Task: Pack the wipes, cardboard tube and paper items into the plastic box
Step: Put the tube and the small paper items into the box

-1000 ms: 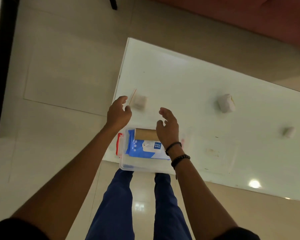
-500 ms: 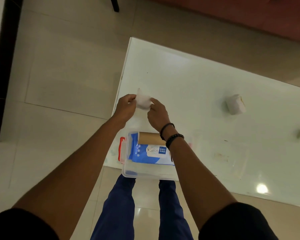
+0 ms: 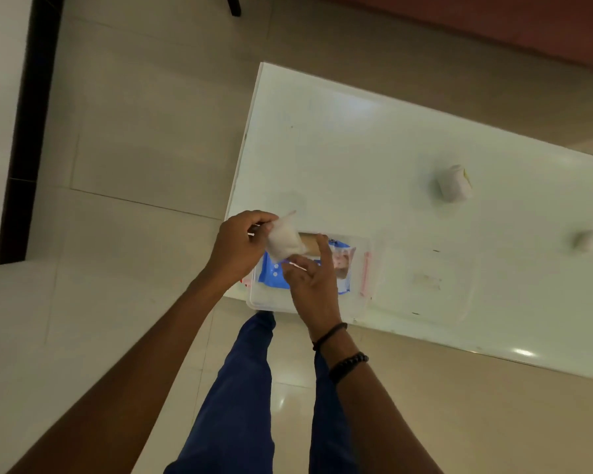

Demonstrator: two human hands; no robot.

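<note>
The white glossy rectangular table (image 3: pixel 374 148) carries everything, and the clear rectangular plastic box (image 3: pixel 274 302) stands at its near corner, close to the person's legs, probably so both hands reach it without stretching. Inside the box the blue soft pack of wipes (image 3: pixel 271 273) lies flat on the bottom, a sensible base since it is the widest item; the brown cardboard tube (image 3: pixel 308 241) lies on its side along the box's far wall, which leaves the middle free; just right of the box a faint clear flat shape (image 3: pixel 425 285), perhaps the lid, rests on the table, though it is too pale to be sure.

Above the box's far left part, the left hand (image 3: pixel 237 246) pinches the upper edge of a small folded white paper piece (image 3: pixel 284 242) between thumb and curled fingers; the right hand (image 3: pixel 314 285) pinches the piece's lower edge, its forefinger stretched over the tube; this two-handed hold looks meant to keep the limp paper flat and steer it down onto the wipes; the piece hangs above the box and is not yet set down.

Well right of the box and farther back, a white rolled paper bundle (image 3: pixel 454 188) lies on the table; farther right again a smaller white crumpled paper wad (image 3: pixel 584 240) lies alone; both are yet to be packed, so I judge the task somewhat past half.
</note>
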